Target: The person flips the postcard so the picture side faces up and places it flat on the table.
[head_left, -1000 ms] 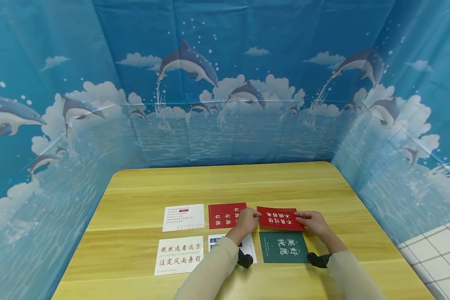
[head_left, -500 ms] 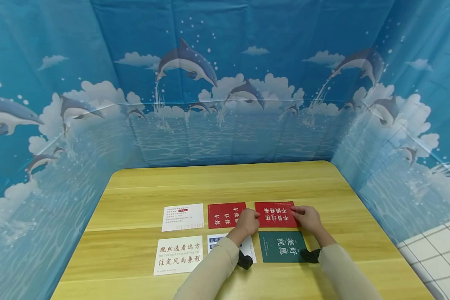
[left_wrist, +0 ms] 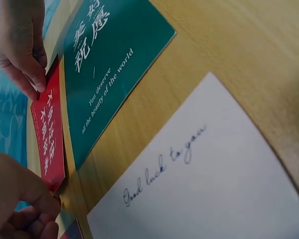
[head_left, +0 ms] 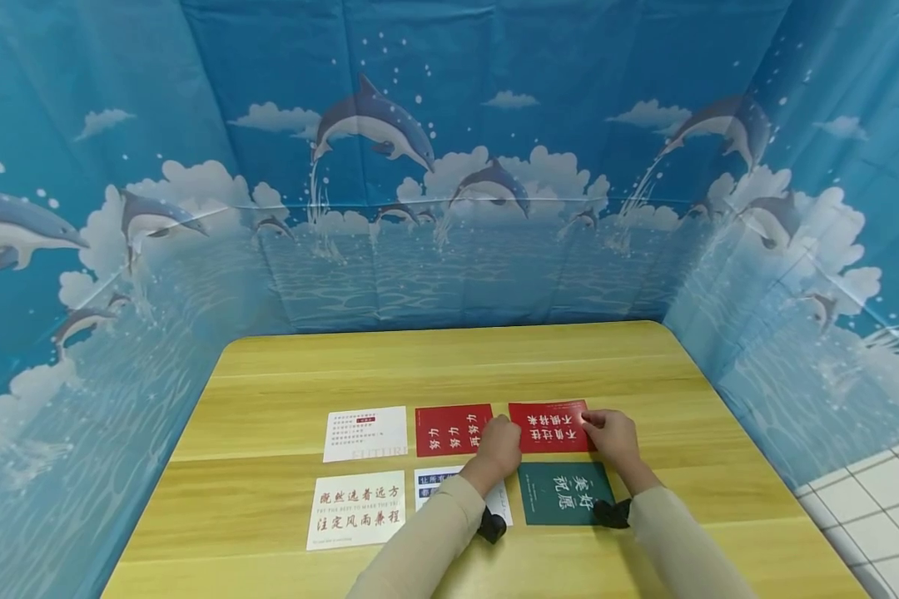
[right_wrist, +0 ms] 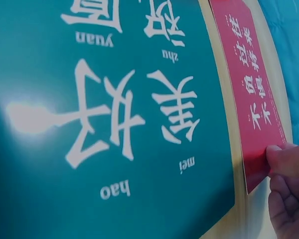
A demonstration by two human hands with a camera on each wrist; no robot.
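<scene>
A red card [head_left: 550, 426] with white characters lies at the right of the back row. My right hand [head_left: 616, 439] pinches its right edge, with the thumb on top in the right wrist view. At the card's left edge is my left hand [head_left: 498, 449], fingers curled and holding that edge; its fingertips are partly hidden. Just in front lies a green card [head_left: 562, 492], apart from the red one by a thin strip of table. Another red card [head_left: 449, 431] sits left of my left hand, which covers its right part. My left forearm partly covers a white-and-blue card [head_left: 429, 481].
A white card with small text [head_left: 365, 437] lies at the back left of the yellow wooden table [head_left: 449, 358]. In front of it is a cream card with brown characters [head_left: 355, 509]. A blue dolphin-print curtain [head_left: 449, 266] surrounds the table's back and sides.
The red card went from raised and tilted to flat, moving slightly back and left into line with the other red card. My right hand moved left with it; my left hand shifted slightly right.
</scene>
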